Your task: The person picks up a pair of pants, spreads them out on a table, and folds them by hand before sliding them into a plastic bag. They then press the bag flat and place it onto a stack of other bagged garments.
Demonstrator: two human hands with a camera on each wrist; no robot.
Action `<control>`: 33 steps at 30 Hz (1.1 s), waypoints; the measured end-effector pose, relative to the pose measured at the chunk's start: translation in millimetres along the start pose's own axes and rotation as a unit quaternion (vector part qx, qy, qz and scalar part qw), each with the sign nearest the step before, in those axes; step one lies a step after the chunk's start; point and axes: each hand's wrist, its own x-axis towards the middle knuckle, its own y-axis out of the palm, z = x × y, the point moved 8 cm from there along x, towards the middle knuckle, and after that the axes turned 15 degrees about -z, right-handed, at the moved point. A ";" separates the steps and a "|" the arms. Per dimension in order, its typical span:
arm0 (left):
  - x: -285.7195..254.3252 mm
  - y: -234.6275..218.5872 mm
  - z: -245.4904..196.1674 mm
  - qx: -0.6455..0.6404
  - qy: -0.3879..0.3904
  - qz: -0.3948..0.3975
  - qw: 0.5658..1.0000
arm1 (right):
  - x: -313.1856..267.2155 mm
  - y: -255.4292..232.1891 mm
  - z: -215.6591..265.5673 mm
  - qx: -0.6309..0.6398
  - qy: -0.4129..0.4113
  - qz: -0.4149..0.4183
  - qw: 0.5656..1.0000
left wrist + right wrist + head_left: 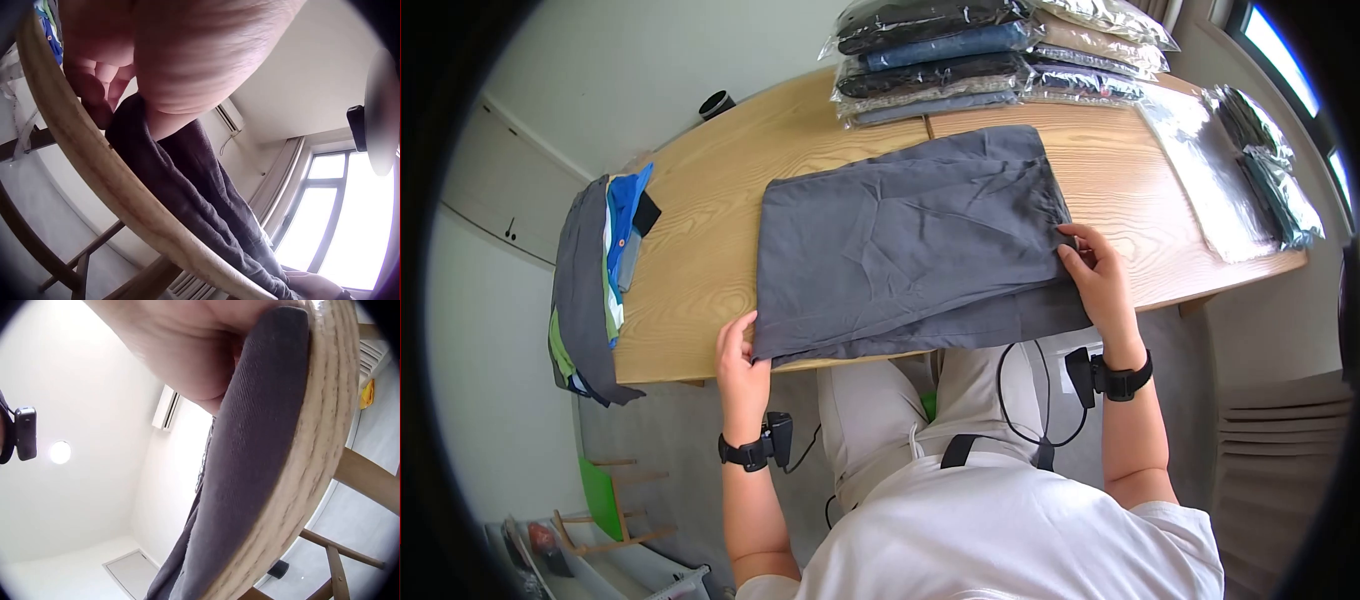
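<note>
A dark grey folded garment (900, 240) lies flat on the wooden table, its front edge along the table's near edge. At its near left corner, my left hand (742, 370) pinches the cloth between thumb and fingers. The left wrist view shows the thumb side of that hand (181, 62) against the dark fabric (187, 181). On the right side, my right hand (1105, 280) pinches the garment's edge, thumb on top. In the right wrist view, cloth (250, 444) runs along the rounded table rim, and the fingertips are mostly hidden behind the palm.
Bagged folded clothes (935, 60) stand in stacks at the table's back. Clear plastic bags (1210, 180) lie at the right, beside small bagged dark items (1280, 190). Loose clothes (585, 290) drape over the left edge. A green chair (603, 500) stands on the floor at left.
</note>
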 end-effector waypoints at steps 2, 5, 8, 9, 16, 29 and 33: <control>0.6 -0.2 7.4 -0.033 -0.030 0.037 0.998 | -2.4 -0.2 -0.7 -0.043 0.012 0.031 0.999; 1.9 -6.2 -0.2 -0.082 -0.057 0.135 0.986 | -21.4 -9.3 42.7 -0.173 -0.195 -0.071 0.963; 15.7 -12.7 -6.0 -0.132 -0.103 0.211 0.963 | -40.4 4.1 70.3 -0.257 -0.309 -0.027 0.915; 26.3 -11.8 3.1 -0.130 -0.160 0.197 0.959 | -41.5 8.9 62.4 -0.254 -0.295 0.003 0.921; 51.8 30.4 29.8 -0.130 -0.320 0.300 0.889 | -34.5 8.5 39.5 -0.180 -0.245 0.036 0.952; 60.6 67.3 -159.5 -0.361 -0.172 0.241 0.884 | -34.9 3.4 33.5 -0.152 -0.263 0.005 0.953; 28.7 135.0 -246.6 -0.410 -0.040 0.356 0.839 | -36.3 3.2 35.4 -0.152 -0.275 -0.001 0.949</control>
